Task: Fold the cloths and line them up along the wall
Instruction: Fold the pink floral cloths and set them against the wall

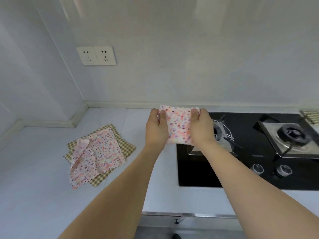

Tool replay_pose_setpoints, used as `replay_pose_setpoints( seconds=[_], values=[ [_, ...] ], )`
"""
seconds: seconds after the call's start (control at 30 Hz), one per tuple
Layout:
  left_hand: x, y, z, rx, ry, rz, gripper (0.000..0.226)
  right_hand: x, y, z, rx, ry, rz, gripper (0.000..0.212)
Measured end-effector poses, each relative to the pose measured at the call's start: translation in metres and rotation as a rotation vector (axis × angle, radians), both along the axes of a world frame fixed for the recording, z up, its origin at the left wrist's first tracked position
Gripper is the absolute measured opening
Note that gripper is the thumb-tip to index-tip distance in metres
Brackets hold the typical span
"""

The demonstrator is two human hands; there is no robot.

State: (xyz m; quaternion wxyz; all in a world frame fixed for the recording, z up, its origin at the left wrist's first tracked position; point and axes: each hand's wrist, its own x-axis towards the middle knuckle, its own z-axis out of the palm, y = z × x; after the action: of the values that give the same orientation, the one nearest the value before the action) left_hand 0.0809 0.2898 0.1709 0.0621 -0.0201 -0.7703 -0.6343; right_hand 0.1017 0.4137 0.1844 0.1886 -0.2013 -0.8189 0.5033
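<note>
A folded floral cloth (178, 125), white with pink, orange and purple specks, is held up over the counter near the back wall. My left hand (156, 129) pinches its left edge and my right hand (201, 128) pinches its right edge, thumbs on the front. To the left on the countertop lies a loose pile: floral cloths (96, 156) spread on top of green-and-cream checked cloths (128, 147). One floral piece in the pile is partly turned over.
A black gas hob (250, 176) with two burners and two knobs fills the right side, just beside my right hand. A striped cloth (310, 116) lies at the far right by the wall. Two wall sockets (96, 56) sit above the countertop (43, 187).
</note>
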Motion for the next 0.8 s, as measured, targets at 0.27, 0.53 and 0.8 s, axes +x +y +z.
replay_pose_setpoints(
  seconds=[0.27,0.53,0.8],
  values=[
    [0.041,0.124,0.033,-0.006,0.014,-0.148,0.028,0.059,0.126,0.029,-0.053,-0.036,-0.119,0.029],
    [0.077,0.278,0.042,-0.107,-0.024,-0.22,0.021,0.097,0.278,0.028,-0.07,-0.094,-0.189,0.038],
    [0.073,0.378,0.027,-0.129,-0.011,-0.289,0.024,0.105,0.375,0.014,-0.086,-0.167,-0.26,0.043]
  ],
)
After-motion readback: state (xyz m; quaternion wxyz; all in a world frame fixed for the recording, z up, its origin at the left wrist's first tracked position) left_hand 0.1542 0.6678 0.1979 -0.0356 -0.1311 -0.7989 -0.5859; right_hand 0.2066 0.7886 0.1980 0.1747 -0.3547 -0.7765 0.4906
